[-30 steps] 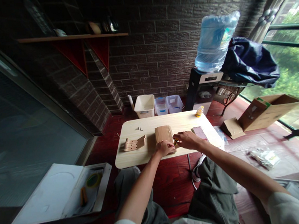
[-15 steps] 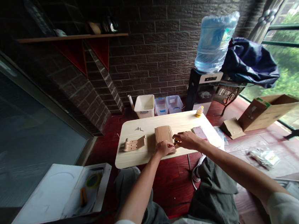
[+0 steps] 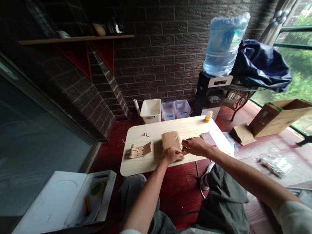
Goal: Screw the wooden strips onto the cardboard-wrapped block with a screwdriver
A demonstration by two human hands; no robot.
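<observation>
Two bare hands at a pale wooden table, left hand on a curved slatted wooden panel, grip unclear, right hand with fingers closed around a small yellow tool, clear plastic water jug with label too small to read

Pale cream wood grain across the rectangular tabletop; tan ribbed stripes along the wooden panel on it; yellow and black on the small tool handle on it; glossy deep red floorboards below it; dark brown brick with grey mortar on the wall beyond it.
</observation>
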